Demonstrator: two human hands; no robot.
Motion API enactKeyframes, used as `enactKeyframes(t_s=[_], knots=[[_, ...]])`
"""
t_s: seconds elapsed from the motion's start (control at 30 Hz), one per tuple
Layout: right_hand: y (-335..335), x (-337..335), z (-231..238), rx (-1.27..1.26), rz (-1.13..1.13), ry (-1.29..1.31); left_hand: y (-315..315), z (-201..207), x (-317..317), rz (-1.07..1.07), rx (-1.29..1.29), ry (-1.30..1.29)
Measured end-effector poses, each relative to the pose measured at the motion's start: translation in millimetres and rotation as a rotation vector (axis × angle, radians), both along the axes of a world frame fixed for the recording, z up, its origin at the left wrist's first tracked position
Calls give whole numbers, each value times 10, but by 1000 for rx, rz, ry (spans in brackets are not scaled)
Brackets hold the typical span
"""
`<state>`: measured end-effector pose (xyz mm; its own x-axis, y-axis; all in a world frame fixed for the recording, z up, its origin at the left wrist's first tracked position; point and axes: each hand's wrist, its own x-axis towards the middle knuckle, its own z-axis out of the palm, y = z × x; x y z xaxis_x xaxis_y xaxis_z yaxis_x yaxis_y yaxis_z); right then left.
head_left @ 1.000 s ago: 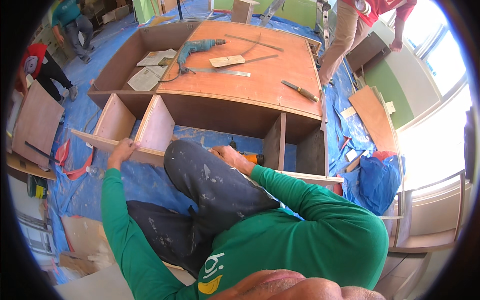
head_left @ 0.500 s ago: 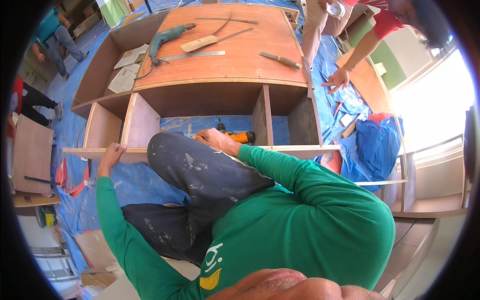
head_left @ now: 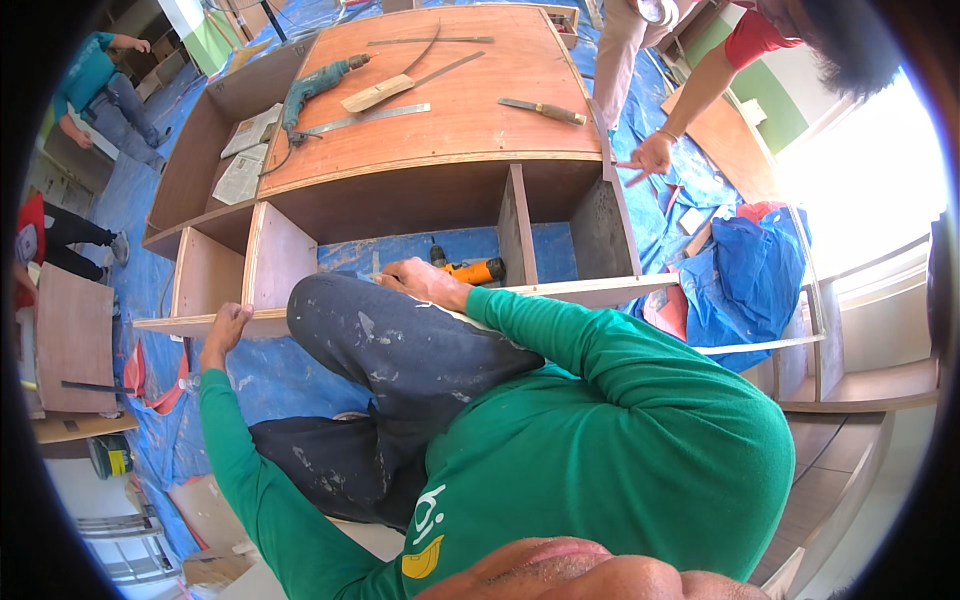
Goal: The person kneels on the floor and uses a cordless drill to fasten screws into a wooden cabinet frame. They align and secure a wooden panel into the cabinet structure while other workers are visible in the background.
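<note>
My left hand [head_left: 228, 328] is closed around the near edge of a long plywood board [head_left: 575, 290], close to its left end. The board runs along the front of a wooden cabinet frame [head_left: 400, 212] lying on the floor. My right hand [head_left: 428, 281] reaches over the board beside my raised knee. Its fingers curl down, with the tips partly hidden, and what they grip cannot be made out. An orange and black cordless drill [head_left: 472, 270] lies inside the frame just beyond that hand.
On the cabinet's panel lie a teal corded drill [head_left: 312, 92], a steel ruler [head_left: 365, 119], a wooden-handled saw [head_left: 380, 93] and a wooden-handled chisel [head_left: 545, 111]. A co-worker's hand [head_left: 652, 157] is at the far right corner. Blue sheeting [head_left: 745, 290] covers the floor; other people stand far left.
The view has tilted slightly. The co-worker's hand has moved left, toward the cabinet's corner. Both my hands stay in about the same places at the board.
</note>
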<state>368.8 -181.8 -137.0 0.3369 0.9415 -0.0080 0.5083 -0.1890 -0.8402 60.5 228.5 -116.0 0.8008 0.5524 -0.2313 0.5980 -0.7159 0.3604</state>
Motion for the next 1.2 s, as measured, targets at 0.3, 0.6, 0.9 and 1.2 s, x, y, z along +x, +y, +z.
enactKeyframes(t_s=[0.3, 0.6, 0.9, 1.2], knots=[[-20, 1, 44, 17, 14, 11, 32, -21, -3, -8, -15, 18], [-15, 13, 20, -18, -7, 36, 47, -46, -13, 20, -55, 6], [-6, 1, -4, -11, -21, 45, -2, -26, -22, 2, -33, -32], [5, 13, -59, 20, -8, 12, 110, -73, -9, 9, -24, 62]])
